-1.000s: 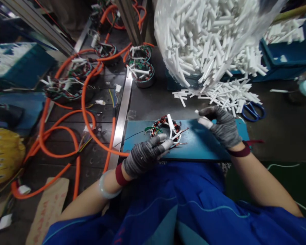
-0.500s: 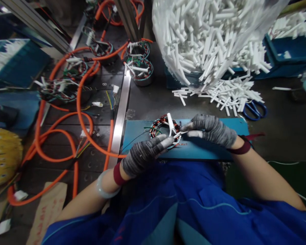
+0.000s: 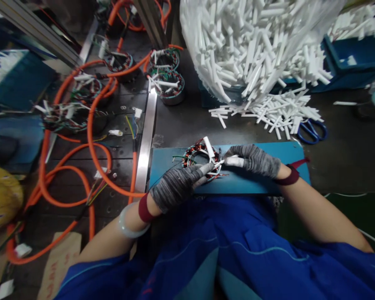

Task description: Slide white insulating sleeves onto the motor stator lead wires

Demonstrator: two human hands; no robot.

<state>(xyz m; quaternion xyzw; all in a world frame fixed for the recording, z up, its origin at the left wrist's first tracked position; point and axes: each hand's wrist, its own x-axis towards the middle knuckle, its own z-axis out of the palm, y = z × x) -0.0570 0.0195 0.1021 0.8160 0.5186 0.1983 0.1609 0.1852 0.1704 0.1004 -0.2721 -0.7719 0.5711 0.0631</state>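
Observation:
A ring-shaped motor stator point(image 3: 187, 155) with copper windings lies on a blue board point(image 3: 268, 179) in front of me. One thick white tube point(image 3: 208, 146) leans up from its windings, and green wires stick out on its left side. Over the stator's near right edge, my left hand point(image 3: 183, 183), in a grey striped glove, pinches a small white tube point(image 3: 219, 163). From the other side, my right hand point(image 3: 253, 160), gloved alike, has thumb and forefinger closed at that tube's right end. The fingertips hide part of the tube and any wire in it.
A clear bag point(image 3: 237, 54) full of white tubes stands at the back, with a loose tube pile point(image 3: 281, 112) before it. Blue scissors point(image 3: 312, 131) lie to the right. More stators point(image 3: 169, 89) and orange cables point(image 3: 92, 137) spread over the left, beyond a metal strip point(image 3: 146, 137).
The right hand and its wrist have shifted slightly left. The left hand has barely moved, still pinching at the stator's edge. The view has drifted a little.

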